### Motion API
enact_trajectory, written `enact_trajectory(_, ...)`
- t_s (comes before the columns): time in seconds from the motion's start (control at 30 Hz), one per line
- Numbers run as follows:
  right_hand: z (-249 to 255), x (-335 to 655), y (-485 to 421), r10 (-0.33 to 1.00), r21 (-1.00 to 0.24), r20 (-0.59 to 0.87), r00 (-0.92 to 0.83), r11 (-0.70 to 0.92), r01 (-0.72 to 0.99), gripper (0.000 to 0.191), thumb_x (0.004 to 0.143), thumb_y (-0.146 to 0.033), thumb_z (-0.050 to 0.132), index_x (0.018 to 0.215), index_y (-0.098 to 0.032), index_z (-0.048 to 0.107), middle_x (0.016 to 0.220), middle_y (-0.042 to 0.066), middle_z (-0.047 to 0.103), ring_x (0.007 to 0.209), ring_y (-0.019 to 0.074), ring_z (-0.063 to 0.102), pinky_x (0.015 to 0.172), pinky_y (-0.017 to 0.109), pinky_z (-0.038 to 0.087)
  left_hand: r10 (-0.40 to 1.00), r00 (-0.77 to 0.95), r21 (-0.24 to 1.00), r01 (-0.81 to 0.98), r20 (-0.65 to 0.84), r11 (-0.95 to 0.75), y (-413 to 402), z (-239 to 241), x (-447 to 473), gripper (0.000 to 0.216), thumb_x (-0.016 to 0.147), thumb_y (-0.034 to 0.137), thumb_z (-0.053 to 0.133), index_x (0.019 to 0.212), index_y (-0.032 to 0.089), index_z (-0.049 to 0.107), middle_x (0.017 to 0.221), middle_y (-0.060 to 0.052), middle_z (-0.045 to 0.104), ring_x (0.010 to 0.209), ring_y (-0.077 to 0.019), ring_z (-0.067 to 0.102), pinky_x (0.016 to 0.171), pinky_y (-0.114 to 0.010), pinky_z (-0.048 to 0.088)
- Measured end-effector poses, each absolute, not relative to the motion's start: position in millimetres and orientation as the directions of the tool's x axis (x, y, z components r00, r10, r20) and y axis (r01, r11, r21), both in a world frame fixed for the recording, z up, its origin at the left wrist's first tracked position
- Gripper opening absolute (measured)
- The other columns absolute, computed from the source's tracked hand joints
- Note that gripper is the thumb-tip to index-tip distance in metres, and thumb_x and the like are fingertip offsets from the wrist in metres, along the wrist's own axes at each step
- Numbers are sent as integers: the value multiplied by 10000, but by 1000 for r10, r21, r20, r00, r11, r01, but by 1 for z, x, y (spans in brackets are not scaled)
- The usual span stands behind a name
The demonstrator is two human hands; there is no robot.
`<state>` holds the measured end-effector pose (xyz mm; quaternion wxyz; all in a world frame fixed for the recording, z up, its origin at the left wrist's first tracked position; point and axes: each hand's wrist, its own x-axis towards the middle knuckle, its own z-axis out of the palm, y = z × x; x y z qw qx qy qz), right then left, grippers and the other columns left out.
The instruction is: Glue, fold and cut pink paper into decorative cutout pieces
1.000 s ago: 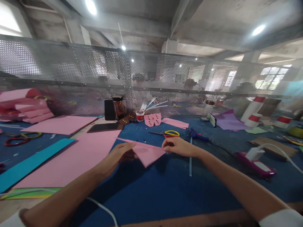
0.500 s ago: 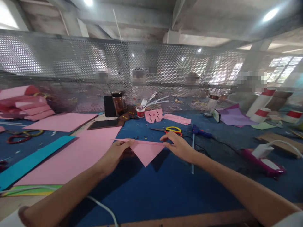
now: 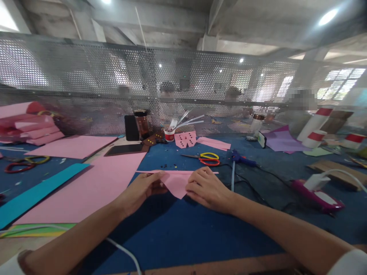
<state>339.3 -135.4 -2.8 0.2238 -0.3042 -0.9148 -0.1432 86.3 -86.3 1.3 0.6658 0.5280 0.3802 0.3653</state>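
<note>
A folded piece of pink paper (image 3: 178,185) is held just above the blue table, its pointed flap hanging toward me and a narrow folded band along its far edge. My left hand (image 3: 145,188) pinches its left side, thumb on top and fingers underneath. Closed over the right side of the paper is my right hand (image 3: 208,187), fingers curled round the flap's edge. Behind the paper lie scissors (image 3: 209,157) with red and yellow handles. Beyond them stands a pink cut-out (image 3: 185,139) with black dots, beside folded pink strips (image 3: 213,143).
Large pink sheets (image 3: 94,187) and a teal strip (image 3: 43,189) lie at left. A blue glue gun (image 3: 243,159), its cable and a purple power strip (image 3: 318,196) are at right. A red-white cup (image 3: 169,134) stands before a perforated metal screen (image 3: 189,80), people behind it.
My right hand has shifted slightly left and toward me, its fingers now wrapped over the flap. The flap looks narrower and bent, and the band's right end shows beyond that hand.
</note>
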Motion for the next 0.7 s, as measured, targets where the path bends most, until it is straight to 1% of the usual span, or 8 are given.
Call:
enact_trajectory(0.13,-3,339,-135,496,88,521,-695,778,622,149,1018,-264,486,1019,-185,613,984,56,655,953,197,550,868,380,360,897,424,977,-105,-127,188,-86,1,87,273,807,427,728,918,179,716,906,-63,724,846,-211,663,800,-352,580)
enact_trajectory(0.27,-7,337,-134,543,-25,565,-621,763,645,120,995,-276,539,975,-191,622,962,50,661,951,198,561,872,378,379,903,410,977,-104,-128,185,-87,5,88,314,770,425,753,952,173,719,963,-82,738,851,-217,669,783,-341,578)
enact_trajectory(0.33,-8,337,-133,572,-89,602,-557,742,665,102,981,-278,567,963,-202,633,1014,57,660,986,205,564,887,384,390,901,416,979,-100,-121,178,-88,6,89,324,776,426,745,976,172,722,976,-86,739,844,-214,669,774,-330,576)
enact_trajectory(0.4,-8,337,-134,592,-140,639,-491,717,682,78,963,-276,597,958,-211,641,1127,70,644,1077,219,555,932,401,392,901,419,980,-103,-113,171,-89,7,89,308,787,419,737,973,174,725,960,-79,738,822,-202,666,776,-323,573)
enact_trajectory(0.47,-7,337,-134,611,-179,659,-439,694,697,60,947,-273,621,952,-218,646,1258,76,603,1198,234,516,998,427,376,902,418,979,-112,-107,167,-90,8,88,270,788,403,741,943,182,724,933,-62,734,806,-195,663,786,-328,573)
enact_trajectory(0.53,-6,337,-133,630,-214,667,-398,674,707,52,938,-272,631,942,-223,649,1348,76,562,1278,241,474,1058,454,347,901,422,979,-122,-99,165,-91,8,88,231,784,390,747,897,191,720,894,-42,726,793,-193,664,794,-340,576)
enact_trajectory(0.6,-5,337,-132,651,-246,657,-381,663,707,49,933,-269,634,915,-226,650,1367,70,559,1298,236,469,1094,476,319,897,432,979,-126,-94,163,-92,8,89,208,788,386,744,864,195,714,861,-32,718,786,-193,666,793,-345,578)
enact_trajectory(0.7,-7,337,-130,680,-290,628,-378,655,697,58,914,-258,655,869,-225,644,1277,59,629,1249,222,524,1121,497,276,893,441,979,-125,-89,159,-92,7,89,206,806,391,725,880,199,717,869,-36,720,793,-194,671,780,-336,581)
